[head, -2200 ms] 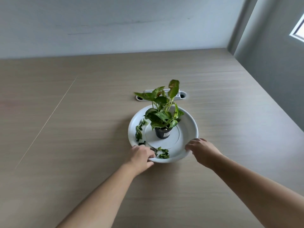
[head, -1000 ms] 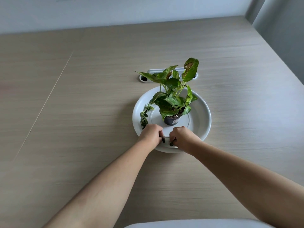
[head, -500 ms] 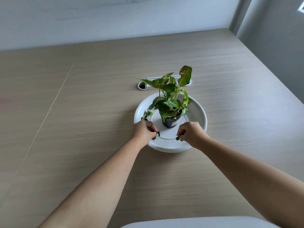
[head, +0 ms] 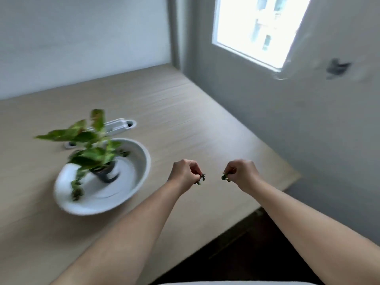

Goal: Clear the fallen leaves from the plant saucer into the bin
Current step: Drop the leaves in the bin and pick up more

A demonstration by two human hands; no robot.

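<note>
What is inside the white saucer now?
The potted plant stands in the saucer, and some fallen leaves lie at its left side. Its foliage covers part of the floor, and the picture is blurred.

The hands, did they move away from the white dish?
Yes. Both hands, left and right, left the saucer, moving rightward over the table.

Under your fingers runs the pale wooden table (head: pixel 185 112), its corner just right of them. Far left of your fingers, a white cable grommet (head: pixel 117 126) sits in the tabletop. Above your fingers, a bright window (head: pixel 257 27) breaks the grey wall (head: pixel 267 112).
</note>
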